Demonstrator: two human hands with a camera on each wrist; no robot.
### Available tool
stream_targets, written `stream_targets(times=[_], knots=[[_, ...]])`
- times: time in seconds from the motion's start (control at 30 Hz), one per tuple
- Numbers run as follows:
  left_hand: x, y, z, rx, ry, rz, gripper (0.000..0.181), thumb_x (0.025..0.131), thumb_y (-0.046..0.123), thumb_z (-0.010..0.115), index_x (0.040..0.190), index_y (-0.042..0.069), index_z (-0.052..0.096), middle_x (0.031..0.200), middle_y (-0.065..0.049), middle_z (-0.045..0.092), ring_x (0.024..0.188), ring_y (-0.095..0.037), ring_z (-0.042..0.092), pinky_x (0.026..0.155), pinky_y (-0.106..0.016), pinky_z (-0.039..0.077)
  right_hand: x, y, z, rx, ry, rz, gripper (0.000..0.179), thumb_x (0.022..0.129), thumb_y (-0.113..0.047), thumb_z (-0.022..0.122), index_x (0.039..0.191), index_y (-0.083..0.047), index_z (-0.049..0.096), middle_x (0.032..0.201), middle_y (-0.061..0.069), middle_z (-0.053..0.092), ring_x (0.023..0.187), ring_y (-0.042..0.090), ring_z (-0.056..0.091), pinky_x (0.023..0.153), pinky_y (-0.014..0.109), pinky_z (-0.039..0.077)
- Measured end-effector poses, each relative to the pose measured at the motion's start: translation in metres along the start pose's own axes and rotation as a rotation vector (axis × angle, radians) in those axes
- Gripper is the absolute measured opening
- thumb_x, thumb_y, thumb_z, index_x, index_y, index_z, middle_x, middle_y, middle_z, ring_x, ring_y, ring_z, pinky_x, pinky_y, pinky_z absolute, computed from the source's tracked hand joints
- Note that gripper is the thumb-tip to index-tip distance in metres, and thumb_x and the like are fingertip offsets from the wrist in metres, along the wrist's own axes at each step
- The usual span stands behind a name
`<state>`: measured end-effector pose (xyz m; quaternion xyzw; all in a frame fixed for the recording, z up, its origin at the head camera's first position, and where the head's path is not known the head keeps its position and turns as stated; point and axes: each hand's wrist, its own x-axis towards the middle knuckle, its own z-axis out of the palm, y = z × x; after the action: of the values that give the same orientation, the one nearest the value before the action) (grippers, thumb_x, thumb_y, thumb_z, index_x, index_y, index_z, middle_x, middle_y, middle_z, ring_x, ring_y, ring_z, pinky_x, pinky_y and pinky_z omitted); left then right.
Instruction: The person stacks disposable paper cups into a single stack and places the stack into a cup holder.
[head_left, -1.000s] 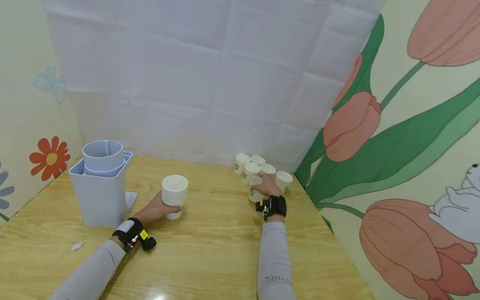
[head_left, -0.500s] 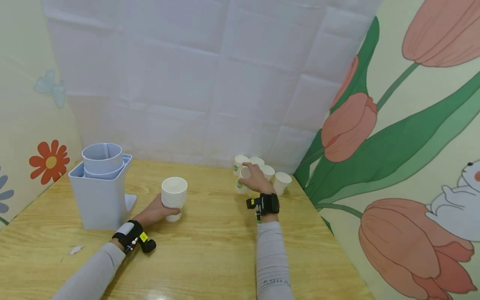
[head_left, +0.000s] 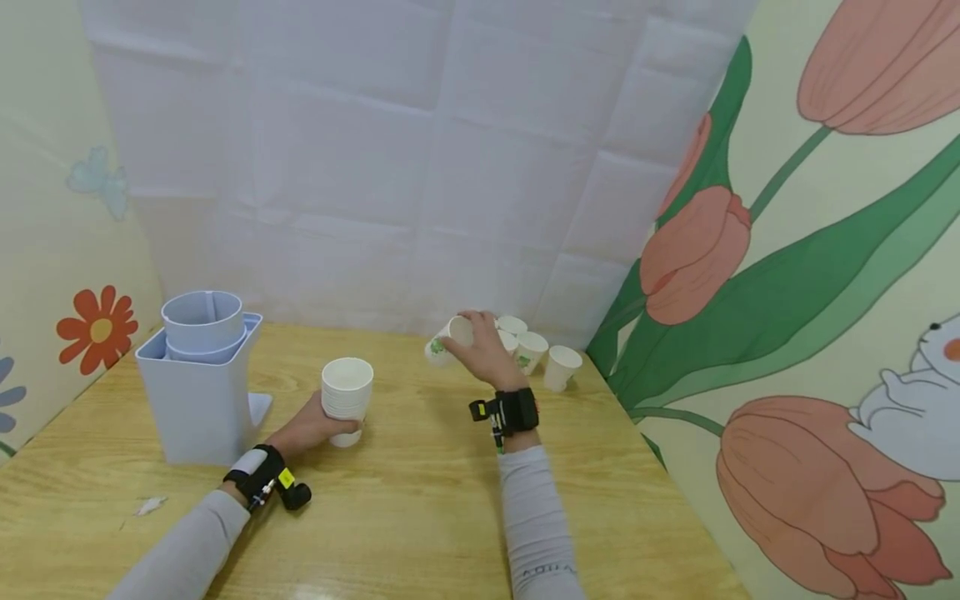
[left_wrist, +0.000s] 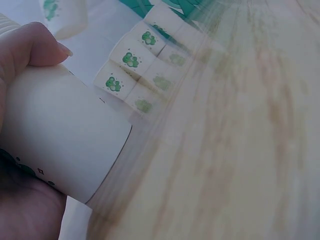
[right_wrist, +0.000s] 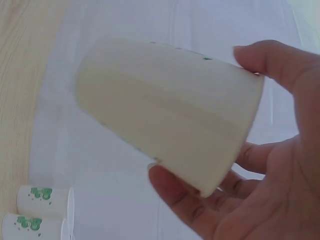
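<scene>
A stack of white paper cups is in the grip of my left hand, near the middle left of the table. In the left wrist view, thumb and fingers wrap round the lowest cup. My right hand holds a single paper cup by its rim, raised and tilted, mouth toward the hand. The right wrist view shows that cup pinched between thumb and fingers. Several upright paper cups with green prints stand just right of my right hand, partly hidden behind it.
A pale blue square container with a round cylinder in its top stands at the left. Behind the wooden table hangs a white sheet. A wall with painted tulips borders the right side.
My right hand has gone from the front cup to one behind it, taken that cup, lifted it and carried it left. My left hand stays in place with the stack.
</scene>
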<state>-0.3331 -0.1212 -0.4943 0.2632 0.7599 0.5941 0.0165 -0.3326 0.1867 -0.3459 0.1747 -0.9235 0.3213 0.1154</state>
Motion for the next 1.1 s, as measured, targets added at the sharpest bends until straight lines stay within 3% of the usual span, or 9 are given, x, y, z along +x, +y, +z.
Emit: stream_targets(times=[0.4,0.57,0.63,0.77,0.97,1.1], knots=[[-0.002,0.002,-0.001,0.002,-0.005,-0.021,0.070,0.083,0.008,0.078,0.140,-0.008,0.041,0.130,-0.026,0.057,0.116,-0.031,0.056,0.104,-0.049,0.044,0.008,-0.035,0.032,0.115,0.071,-0.312,0.056,0.108,-0.033,0.046,0.156,-0.008,0.032,0.151,0.021,0.037,0.139,0.034,0.038,0.113,0.055,0.037],[-0.001,0.002,-0.001,0.012,-0.012,-0.007,0.069,0.084,0.007,0.077,0.140,-0.008,0.041,0.129,-0.025,0.058,0.116,-0.030,0.056,0.104,-0.049,0.044,0.011,-0.040,0.050,0.110,0.084,-0.418,0.062,0.109,-0.047,0.035,0.156,-0.007,0.032,0.146,0.022,0.040,0.123,0.031,0.046,0.099,0.051,0.045],[-0.001,0.002,-0.001,0.010,-0.014,0.001,0.068,0.084,0.008,0.077,0.140,-0.008,0.041,0.129,-0.025,0.058,0.115,-0.029,0.056,0.104,-0.048,0.044,0.011,-0.042,0.057,0.117,0.079,-0.441,0.068,0.108,-0.054,0.031,0.156,-0.006,0.031,0.143,0.022,0.041,0.116,0.030,0.046,0.092,0.048,0.046],[-0.002,0.003,-0.001,0.001,-0.022,0.012,0.068,0.084,0.007,0.077,0.140,-0.008,0.040,0.127,-0.024,0.058,0.112,-0.025,0.056,0.103,-0.047,0.044,0.011,-0.048,0.067,0.127,0.056,-0.471,0.073,0.106,-0.058,0.029,0.156,-0.005,0.032,0.141,0.020,0.042,0.116,0.033,0.046,0.090,0.041,0.045],[0.000,0.001,-0.001,0.006,-0.017,0.033,0.066,0.084,0.006,0.077,0.139,-0.007,0.042,0.126,-0.023,0.058,0.111,-0.024,0.057,0.100,-0.043,0.045,0.011,-0.055,0.077,0.077,0.011,-0.495,0.054,0.108,-0.029,0.049,0.153,-0.003,0.036,0.147,0.019,0.044,0.132,0.031,0.046,0.108,0.044,0.043],[-0.001,0.001,-0.002,0.015,-0.016,0.040,0.065,0.084,0.006,0.077,0.138,-0.008,0.043,0.125,-0.024,0.059,0.111,-0.026,0.058,0.100,-0.043,0.045,0.009,-0.059,0.081,0.037,-0.016,-0.496,0.052,0.106,-0.023,0.054,0.154,-0.009,0.039,0.148,0.017,0.046,0.136,0.029,0.046,0.110,0.045,0.044]])
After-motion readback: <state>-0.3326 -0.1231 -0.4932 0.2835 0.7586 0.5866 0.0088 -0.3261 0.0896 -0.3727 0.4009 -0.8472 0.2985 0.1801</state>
